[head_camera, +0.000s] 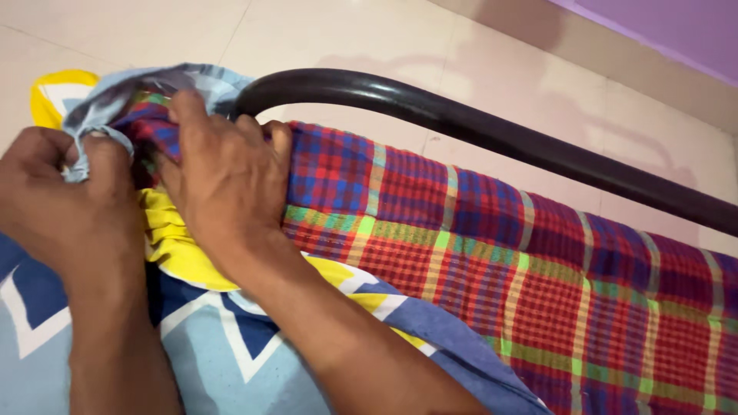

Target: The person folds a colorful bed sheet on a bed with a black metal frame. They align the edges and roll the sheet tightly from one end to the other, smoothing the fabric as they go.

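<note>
The red, blue and green checked woven cloth (492,261) covers the mattress from the centre out to four o'clock, its long axis running from ten o'clock down to four o'clock beside the black curved metal bed rail (477,127). Beyond the rail, pale floor tiles (369,38) lie open toward twelve o'clock. At seven o'clock lies the blue, white and yellow patterned bedsheet (223,338), its corner bunched up at ten o'clock by the bend of the rail. The right hand (227,184) lies half-curled over the mattress corner, fingers pressing the checked cloth. The left hand (65,200) is clenched, pinching the sheet's light blue edge (88,123).
</note>
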